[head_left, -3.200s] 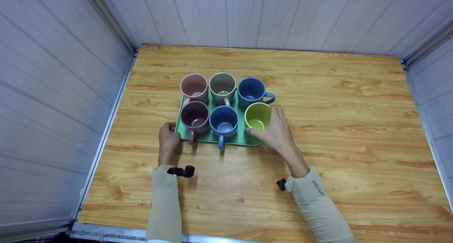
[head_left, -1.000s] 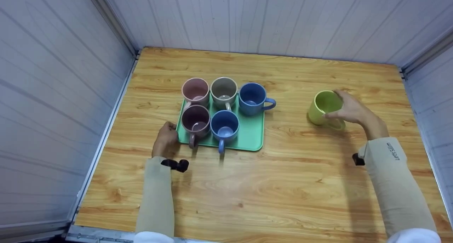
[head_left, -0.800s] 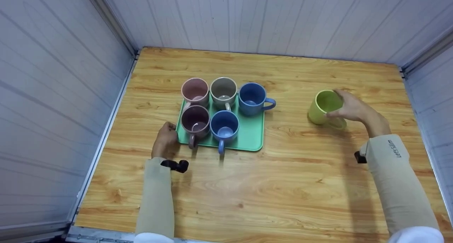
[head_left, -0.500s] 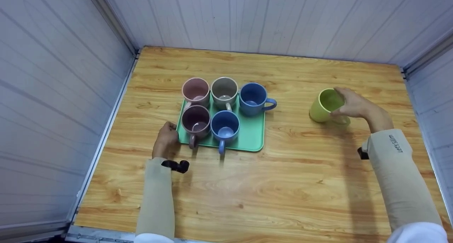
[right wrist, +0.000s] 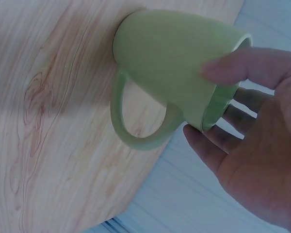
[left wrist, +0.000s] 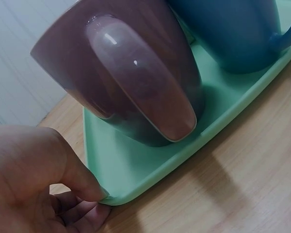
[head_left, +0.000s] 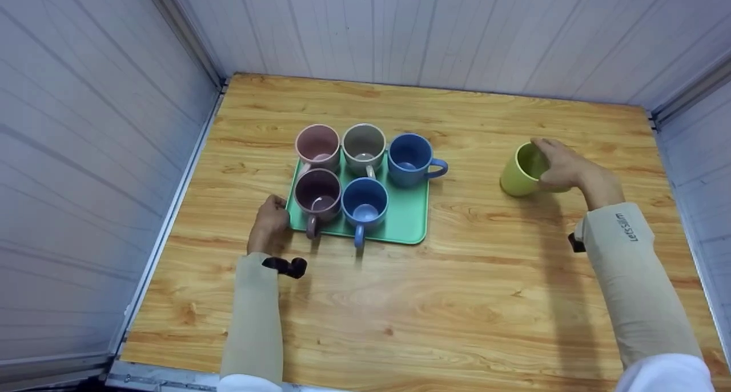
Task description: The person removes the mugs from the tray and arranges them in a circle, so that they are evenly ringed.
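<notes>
The green tray point(head_left: 405, 215) carries several mugs. Its near left corner is pinched by the left hand point(head_left: 271, 218); in the left wrist view the thumb lies on the rim with fingers below. Closest to that hand stands a purple mug point(left wrist: 136, 82), handle toward the person. Well right of the tray, a yellow-green mug point(head_left: 514, 180) is upright on the table. The right hand point(head_left: 565, 169) holds it at the rim from above, its thumb on the outer wall in the right wrist view. That mug's handle point(right wrist: 145, 141) is mostly hidden by the hand in the head view.
A blue mug point(head_left: 365, 206) sits beside the purple one. Behind them on the tray are a pink mug point(head_left: 318, 149), a grey mug point(head_left: 364, 152) and another blue mug point(head_left: 408, 163). The wooden table point(head_left: 434, 306) is bounded by white panel walls point(head_left: 400, 32).
The right hand carried the yellow-green mug off the tray's near right corner to the table on the right. Lately it has shifted only slightly. The left hand stays at the tray corner.
</notes>
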